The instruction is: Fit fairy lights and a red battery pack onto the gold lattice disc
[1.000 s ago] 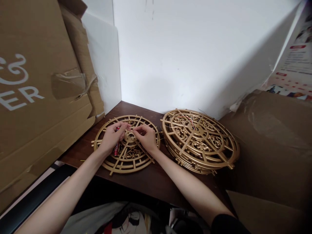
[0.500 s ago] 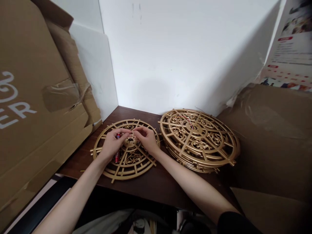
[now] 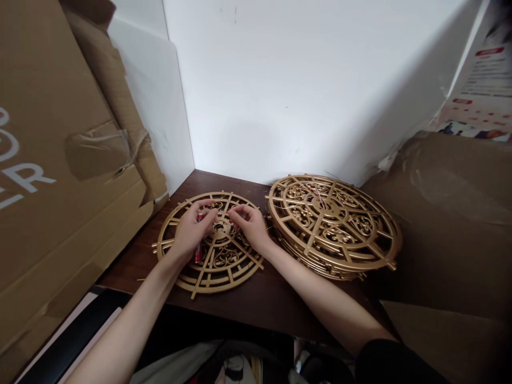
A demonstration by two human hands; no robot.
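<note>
Head view. One gold disc (image 3: 224,266) lies flat by the left edge of the surface (image 3: 248,304). One stack (image 3: 336,229) of discs sits right, count unclear. Left hand (image 3: 191,233) clasps a red battery (image 3: 198,255); right hand (image 3: 253,226) is pinched shut at the hub. Cardboard (image 3: 60,160) flanks both.

A single openwork disc (image 3: 210,242) lies on the counter (image 3: 248,298), left of a stack of discs (image 3: 334,226). Both hands (image 3: 192,232) (image 3: 253,226) rest on the single disc's hub. A cardboard box (image 3: 60,160) stands left.
</note>
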